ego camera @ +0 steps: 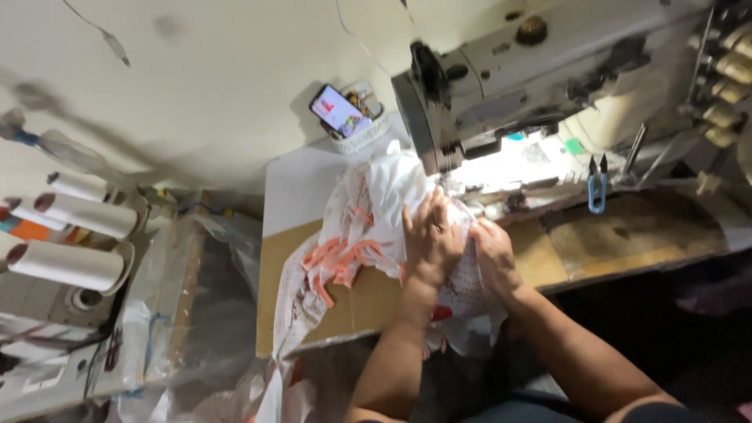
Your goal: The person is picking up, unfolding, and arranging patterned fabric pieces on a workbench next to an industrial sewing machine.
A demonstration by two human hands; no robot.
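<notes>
A white fabric piece with small red dots and orange-pink trim (352, 235) lies bunched on the sewing table, running under the needle area of a grey industrial sewing machine (533, 70). My left hand (429, 235) presses flat on the fabric just in front of the needle, fingers spread. Beside it, my right hand (492, 254) rests on the same cloth, fingers curled over its edge near the presser foot. Part of the fabric hangs off the table's front edge toward my lap.
A lit phone (339, 110) leans in a small white basket behind the fabric. Blue thread snips (598, 188) hang at the machine's right. Several white thread cones (70, 235) stand at the left beside crumpled clear plastic sheeting (196, 313). The wooden table top (627, 235) extends right.
</notes>
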